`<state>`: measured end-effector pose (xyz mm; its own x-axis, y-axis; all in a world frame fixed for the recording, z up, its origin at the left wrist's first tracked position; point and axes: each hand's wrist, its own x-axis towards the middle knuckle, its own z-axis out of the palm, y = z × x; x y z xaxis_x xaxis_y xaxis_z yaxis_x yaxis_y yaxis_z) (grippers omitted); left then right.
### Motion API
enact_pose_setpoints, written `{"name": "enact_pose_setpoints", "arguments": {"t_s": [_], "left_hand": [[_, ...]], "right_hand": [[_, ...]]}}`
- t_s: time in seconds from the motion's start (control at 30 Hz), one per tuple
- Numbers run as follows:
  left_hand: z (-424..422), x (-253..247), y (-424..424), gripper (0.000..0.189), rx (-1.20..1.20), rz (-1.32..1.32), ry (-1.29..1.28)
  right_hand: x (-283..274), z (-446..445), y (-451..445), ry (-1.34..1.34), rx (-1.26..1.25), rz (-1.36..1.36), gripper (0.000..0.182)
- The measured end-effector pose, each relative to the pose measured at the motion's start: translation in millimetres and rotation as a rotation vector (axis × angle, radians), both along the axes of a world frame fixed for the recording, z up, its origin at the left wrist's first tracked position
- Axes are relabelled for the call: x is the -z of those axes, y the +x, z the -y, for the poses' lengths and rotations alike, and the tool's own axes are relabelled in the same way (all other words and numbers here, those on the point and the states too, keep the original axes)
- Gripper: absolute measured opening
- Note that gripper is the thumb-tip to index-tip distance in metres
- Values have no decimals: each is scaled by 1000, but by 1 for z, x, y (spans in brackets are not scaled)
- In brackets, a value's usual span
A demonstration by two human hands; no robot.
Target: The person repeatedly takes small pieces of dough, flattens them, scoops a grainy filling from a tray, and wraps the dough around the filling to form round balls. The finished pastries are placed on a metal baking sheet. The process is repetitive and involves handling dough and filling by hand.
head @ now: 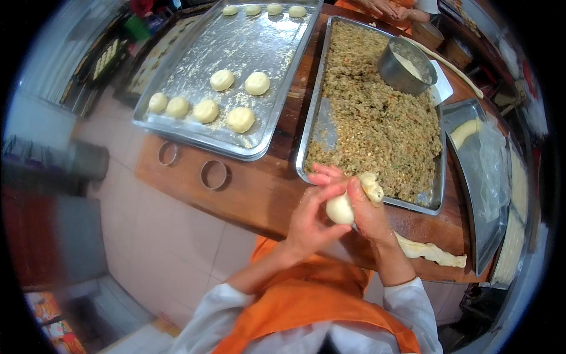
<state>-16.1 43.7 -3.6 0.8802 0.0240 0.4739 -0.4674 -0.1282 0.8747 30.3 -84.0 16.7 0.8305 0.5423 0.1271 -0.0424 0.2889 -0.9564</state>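
Observation:
A smooth pale dough ball [340, 209] is cupped between my hands over the front edge of the wooden table. My left hand [306, 216] curls around its left side, with the thumb beneath and the fingers reaching over the top. My right hand [370, 219] grips the dough at its neck, and a crumpled dough end [372, 187] sticks out above the fist. Just beyond my hands lies a metal tray [302, 152] of crumbly brown filling [376, 128]. A long dough strip [431, 252] rests on the table beside my right wrist.
Several round filled-looking dough pieces [240, 119] sit on a floured metal tray [185, 128] at left. Two metal rings [214, 175] lie nearby. A steel bowl [404, 66] of pale powder stands on the filling. Plastic film [491, 168] covers part of the right tray. Another person's hands [389, 9] show at the far side.

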Motion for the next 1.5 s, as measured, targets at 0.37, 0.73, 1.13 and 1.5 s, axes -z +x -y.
{"name": "enact_pose_setpoints", "arguments": {"t_s": [0.37,0.73,1.13,1.5], "left_hand": [[-7,3,-17,37,351,-772,-488],[-9,-14,-6,52,308,-653,-825],[-24,-21,6,44,297,-1123,-467],[-35,-7,0,35,446,-776,-535]], "right_hand": [[5,1,3,-83,-34,159,31],[-17,16,-5,-270,124,-180,37],[-38,28,-4,-496,53,301,21],[-31,25,0,-333,64,201,21]]}}
